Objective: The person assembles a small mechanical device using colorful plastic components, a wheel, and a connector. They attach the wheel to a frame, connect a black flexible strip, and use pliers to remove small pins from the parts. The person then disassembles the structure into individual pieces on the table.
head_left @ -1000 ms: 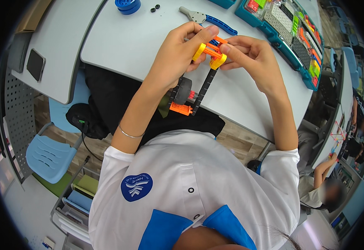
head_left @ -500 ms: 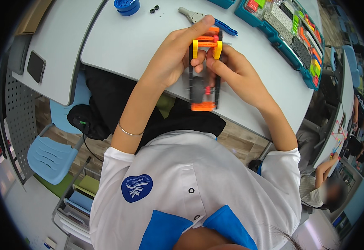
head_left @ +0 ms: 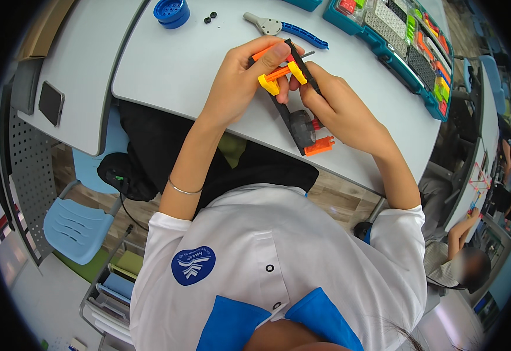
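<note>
Model now lower, near table edge

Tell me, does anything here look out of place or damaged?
Nothing stands out. Both hands, left hand and right hand, hold the model over the table; the pliers and blue cap lie apart, undamaged.

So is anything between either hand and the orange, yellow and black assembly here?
Nothing visible: the left hand and right hand both grip the plastic assembly directly, just above the table.
</note>
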